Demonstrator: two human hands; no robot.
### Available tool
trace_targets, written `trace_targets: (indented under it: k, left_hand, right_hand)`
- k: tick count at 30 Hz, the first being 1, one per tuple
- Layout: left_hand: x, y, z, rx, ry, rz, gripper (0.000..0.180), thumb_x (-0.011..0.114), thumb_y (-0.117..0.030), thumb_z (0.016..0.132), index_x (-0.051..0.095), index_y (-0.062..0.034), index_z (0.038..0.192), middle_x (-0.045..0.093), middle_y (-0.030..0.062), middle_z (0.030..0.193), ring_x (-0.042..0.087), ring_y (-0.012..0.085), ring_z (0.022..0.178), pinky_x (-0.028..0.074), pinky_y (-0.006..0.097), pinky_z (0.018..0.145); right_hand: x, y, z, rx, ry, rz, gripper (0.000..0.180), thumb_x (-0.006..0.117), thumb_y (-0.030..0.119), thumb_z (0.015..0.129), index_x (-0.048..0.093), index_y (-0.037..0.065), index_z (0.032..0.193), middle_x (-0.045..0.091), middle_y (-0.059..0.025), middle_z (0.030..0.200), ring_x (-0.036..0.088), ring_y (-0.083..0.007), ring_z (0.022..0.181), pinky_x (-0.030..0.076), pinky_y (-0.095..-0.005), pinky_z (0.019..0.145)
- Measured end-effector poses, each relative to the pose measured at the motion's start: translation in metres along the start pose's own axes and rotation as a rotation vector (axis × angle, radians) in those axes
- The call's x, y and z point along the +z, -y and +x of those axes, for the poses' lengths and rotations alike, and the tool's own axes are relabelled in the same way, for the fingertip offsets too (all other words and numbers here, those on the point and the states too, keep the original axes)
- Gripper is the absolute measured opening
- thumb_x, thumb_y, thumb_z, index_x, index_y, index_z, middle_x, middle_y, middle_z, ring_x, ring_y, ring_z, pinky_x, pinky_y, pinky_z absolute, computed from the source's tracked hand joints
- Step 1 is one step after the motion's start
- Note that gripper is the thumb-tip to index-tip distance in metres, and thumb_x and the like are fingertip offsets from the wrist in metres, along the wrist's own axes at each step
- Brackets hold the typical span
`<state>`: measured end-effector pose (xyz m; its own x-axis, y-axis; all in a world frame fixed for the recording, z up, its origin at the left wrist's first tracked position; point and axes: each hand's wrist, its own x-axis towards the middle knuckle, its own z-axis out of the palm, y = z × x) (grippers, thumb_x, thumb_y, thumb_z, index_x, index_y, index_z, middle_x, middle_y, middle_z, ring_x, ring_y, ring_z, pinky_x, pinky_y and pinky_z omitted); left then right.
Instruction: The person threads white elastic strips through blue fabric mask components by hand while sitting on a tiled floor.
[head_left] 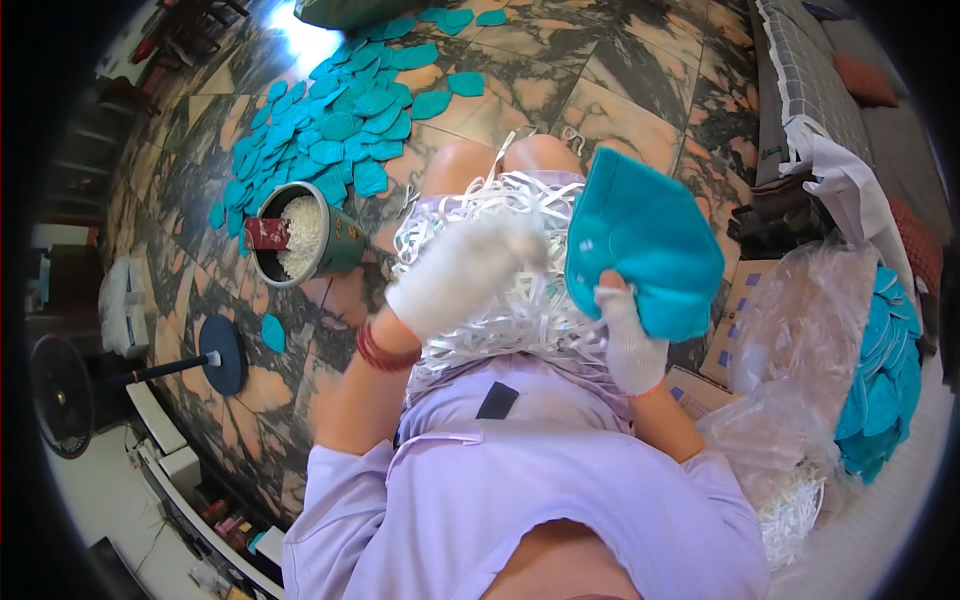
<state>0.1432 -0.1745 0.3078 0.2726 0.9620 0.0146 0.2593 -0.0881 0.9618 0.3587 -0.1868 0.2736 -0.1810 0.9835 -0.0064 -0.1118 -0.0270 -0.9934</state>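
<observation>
My right hand (633, 345), in a white glove with bare fingertips, grips a teal face mask (650, 240) at its lower edge. The thumb lies on the near side and the other fingers are hidden behind. My left hand (465, 275), also in a white glove, hovers over my lap to the left of the mask, apart from it. Motion smears its fingers, so I cannot make out whether it holds anything. A tangled heap of thin white straps (500, 335) covers my lap beneath both hands.
A large pile of teal masks (340, 125) spreads over the marble floor ahead. A green bucket (340, 245) of white bits holds a red object (267, 234). At right lies a clear plastic bag (800, 320) with more teal masks (880, 380). A standing fan (62, 397) is at left.
</observation>
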Motion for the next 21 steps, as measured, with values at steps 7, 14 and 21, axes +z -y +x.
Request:
trace_targets:
  k: [7, 14, 21]
  left_hand:
    - [0.007, -0.05, -0.021, 0.139, -0.283, 0.881, 0.066, 0.078, -0.045, 0.073, 0.054, -0.0098, 0.124, 0.056, 0.0144, 0.123, 0.061, 0.0342, 0.103, 0.052, 0.04, 0.085]
    - [0.043, -0.023, -0.008, 0.011, -0.401, 0.132, 0.06, 0.079, -0.03, 0.076, 0.055, -0.0029, 0.124, 0.064, 0.0147, 0.1, 0.062, 0.0276, 0.092, 0.05, 0.036, 0.084]
    - [0.017, 0.025, -0.012, -0.137, -0.714, -1.009, 0.022, 0.056, -0.002, 0.091, 0.059, -0.0035, 0.113, 0.059, 0.0092, 0.11, 0.056, 0.0161, 0.101, 0.046, 0.03, 0.087]
  right_hand:
    - [0.011, 0.001, 0.031, -0.122, -0.061, -0.09, 0.019, 0.07, 0.015, 0.087, 0.067, 0.002, 0.1, 0.069, -0.0034, 0.089, 0.062, -0.0111, 0.075, 0.05, -0.0267, 0.068]
    - [0.04, 0.016, 0.037, -0.456, 0.174, -1.017, 0.023, 0.075, 0.029, 0.078, 0.064, 0.009, 0.08, 0.059, -0.009, 0.064, 0.058, -0.0248, 0.056, 0.045, -0.0365, 0.053]
    - [0.005, 0.013, 0.037, -0.3, -0.022, -0.231, 0.045, 0.08, 0.04, 0.077, 0.061, 0.005, 0.099, 0.062, -0.0016, 0.083, 0.058, -0.0113, 0.072, 0.048, -0.0258, 0.067]
